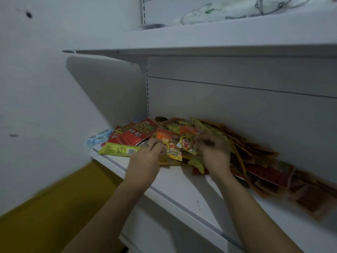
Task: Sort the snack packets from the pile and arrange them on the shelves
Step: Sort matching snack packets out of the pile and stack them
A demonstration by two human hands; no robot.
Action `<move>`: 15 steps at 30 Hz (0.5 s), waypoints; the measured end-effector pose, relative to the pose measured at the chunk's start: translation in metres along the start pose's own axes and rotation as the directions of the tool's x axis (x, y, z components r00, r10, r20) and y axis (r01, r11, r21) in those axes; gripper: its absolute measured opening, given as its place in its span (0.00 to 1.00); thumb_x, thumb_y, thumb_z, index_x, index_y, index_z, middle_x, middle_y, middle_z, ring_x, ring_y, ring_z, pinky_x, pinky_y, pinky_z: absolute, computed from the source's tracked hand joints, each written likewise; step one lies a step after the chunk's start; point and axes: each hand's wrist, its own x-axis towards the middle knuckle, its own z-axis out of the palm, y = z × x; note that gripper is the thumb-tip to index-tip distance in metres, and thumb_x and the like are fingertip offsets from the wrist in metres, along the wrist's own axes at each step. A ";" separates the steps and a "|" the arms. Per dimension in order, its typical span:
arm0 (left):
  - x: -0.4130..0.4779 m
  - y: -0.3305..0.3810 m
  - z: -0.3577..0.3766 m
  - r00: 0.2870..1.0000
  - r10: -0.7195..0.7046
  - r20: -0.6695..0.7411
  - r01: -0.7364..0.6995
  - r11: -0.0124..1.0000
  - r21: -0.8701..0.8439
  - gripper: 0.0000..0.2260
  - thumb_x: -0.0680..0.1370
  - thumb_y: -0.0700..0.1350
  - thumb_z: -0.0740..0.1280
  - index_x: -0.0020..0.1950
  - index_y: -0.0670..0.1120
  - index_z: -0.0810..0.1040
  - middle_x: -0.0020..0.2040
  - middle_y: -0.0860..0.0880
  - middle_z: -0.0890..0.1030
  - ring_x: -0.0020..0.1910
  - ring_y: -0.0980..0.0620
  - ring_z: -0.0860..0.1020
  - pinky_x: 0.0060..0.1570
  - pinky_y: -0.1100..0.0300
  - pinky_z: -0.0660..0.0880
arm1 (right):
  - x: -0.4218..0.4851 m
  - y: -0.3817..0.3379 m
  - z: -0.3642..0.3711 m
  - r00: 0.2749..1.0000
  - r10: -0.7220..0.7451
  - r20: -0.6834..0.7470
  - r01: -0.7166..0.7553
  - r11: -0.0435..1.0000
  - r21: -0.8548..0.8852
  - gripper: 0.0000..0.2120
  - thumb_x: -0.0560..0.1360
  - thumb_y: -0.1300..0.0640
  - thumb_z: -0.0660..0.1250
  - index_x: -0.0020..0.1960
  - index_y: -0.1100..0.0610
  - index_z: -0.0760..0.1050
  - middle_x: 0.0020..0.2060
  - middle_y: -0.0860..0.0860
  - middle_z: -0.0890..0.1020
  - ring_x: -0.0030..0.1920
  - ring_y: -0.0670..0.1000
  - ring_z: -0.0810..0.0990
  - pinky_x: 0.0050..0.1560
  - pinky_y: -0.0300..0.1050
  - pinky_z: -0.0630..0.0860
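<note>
- Blue item (99,138): left end of the shelf (182,189), beside the white wall (45,79).
- Yellow-green packet (118,150): flat at the shelf's front edge, with red packets (133,136) behind it.
- Left hand (145,159): grip pinching an orange packet (168,143).
- Right hand (213,152): grip pinching a cartoon-face packet (186,143).
- Snack pile (255,157): on the shelf, against the back panel.
- Upper shelf (200,39): holds clear bags (228,10).
</note>
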 end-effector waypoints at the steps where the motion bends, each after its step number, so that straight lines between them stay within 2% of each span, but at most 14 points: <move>1: 0.000 0.000 0.001 1.000 -0.012 -0.010 0.012 1.000 -0.018 0.08 0.70 0.30 0.74 0.42 0.39 0.79 0.51 0.43 0.80 0.33 0.43 0.80 0.24 0.53 0.75 | -0.002 0.000 0.005 0.999 0.035 0.022 -0.036 0.999 0.033 0.09 0.73 0.69 0.70 0.41 0.56 0.83 0.47 0.43 0.83 0.40 0.39 0.81 0.34 0.34 0.77; 3: -0.002 0.002 0.006 0.999 -0.019 -0.034 0.017 0.998 -0.058 0.04 0.73 0.31 0.70 0.43 0.38 0.79 0.53 0.43 0.80 0.35 0.42 0.80 0.25 0.51 0.76 | -0.009 0.003 0.015 0.993 0.094 0.067 -0.096 0.995 0.031 0.03 0.75 0.63 0.71 0.47 0.57 0.82 0.46 0.47 0.82 0.43 0.46 0.82 0.35 0.40 0.80; 5: -0.004 0.004 0.011 0.997 -0.023 -0.077 0.015 0.995 -0.101 0.05 0.76 0.35 0.65 0.42 0.39 0.79 0.53 0.42 0.80 0.38 0.43 0.81 0.28 0.52 0.77 | -0.015 0.007 0.024 0.990 0.101 0.097 -0.097 0.994 -0.047 0.06 0.75 0.57 0.72 0.51 0.56 0.81 0.45 0.48 0.82 0.45 0.45 0.80 0.44 0.44 0.80; 7: -0.005 0.005 0.016 0.991 -0.064 -0.114 0.045 0.986 -0.160 0.09 0.78 0.39 0.60 0.42 0.39 0.79 0.54 0.43 0.80 0.41 0.44 0.81 0.31 0.53 0.78 | -0.019 0.012 0.033 0.988 0.101 0.119 -0.091 0.992 -0.082 0.08 0.74 0.54 0.73 0.52 0.53 0.80 0.52 0.48 0.82 0.52 0.47 0.80 0.55 0.49 0.79; 8: -0.005 0.005 0.017 0.988 -0.089 -0.130 0.063 0.979 -0.192 0.10 0.78 0.40 0.60 0.42 0.39 0.79 0.54 0.43 0.80 0.42 0.45 0.80 0.33 0.53 0.77 | -0.022 0.012 0.037 0.986 0.113 0.124 -0.106 0.992 -0.066 0.08 0.74 0.54 0.73 0.53 0.53 0.80 0.55 0.49 0.82 0.54 0.49 0.81 0.55 0.52 0.79; 9: -0.005 0.004 0.018 0.984 -0.107 -0.140 0.075 0.973 -0.217 0.10 0.78 0.41 0.60 0.42 0.39 0.78 0.54 0.43 0.79 0.42 0.47 0.79 0.35 0.55 0.77 | -0.023 0.012 0.040 0.982 0.141 0.125 -0.138 0.990 -0.027 0.09 0.75 0.55 0.73 0.54 0.54 0.80 0.57 0.50 0.81 0.54 0.50 0.81 0.50 0.53 0.81; 11: -0.007 0.003 0.021 0.980 -0.131 -0.150 0.089 0.963 -0.255 0.11 0.79 0.42 0.59 0.42 0.40 0.78 0.54 0.44 0.79 0.45 0.51 0.76 0.40 0.63 0.71 | -0.024 0.009 0.045 0.975 0.182 0.125 -0.189 0.981 0.047 0.09 0.75 0.57 0.72 0.55 0.56 0.79 0.58 0.50 0.79 0.54 0.51 0.81 0.38 0.46 0.82; 12: -0.007 0.002 0.022 0.979 -0.140 -0.149 0.096 0.958 -0.271 0.11 0.79 0.43 0.59 0.42 0.40 0.78 0.54 0.44 0.79 0.45 0.53 0.74 0.41 0.66 0.67 | -0.024 0.007 0.046 0.977 0.178 0.120 -0.186 0.981 0.058 0.08 0.75 0.59 0.73 0.54 0.55 0.79 0.58 0.50 0.79 0.55 0.52 0.80 0.39 0.44 0.81; 14: -0.005 0.000 0.023 0.980 -0.136 -0.142 0.093 0.958 -0.270 0.10 0.79 0.43 0.60 0.42 0.41 0.78 0.54 0.44 0.79 0.44 0.54 0.72 0.39 0.67 0.65 | -0.021 0.003 0.046 0.977 0.180 0.116 -0.190 0.978 0.089 0.09 0.73 0.61 0.74 0.52 0.53 0.79 0.53 0.48 0.78 0.54 0.54 0.81 0.45 0.50 0.83; 15: -0.003 0.000 0.024 0.984 -0.115 -0.136 0.079 0.966 -0.245 0.11 0.79 0.45 0.61 0.42 0.41 0.78 0.54 0.45 0.79 0.43 0.53 0.74 0.38 0.66 0.66 | -0.018 0.002 0.046 0.977 0.185 0.101 -0.195 0.976 0.095 0.10 0.73 0.62 0.74 0.51 0.53 0.79 0.50 0.49 0.78 0.52 0.54 0.81 0.44 0.52 0.83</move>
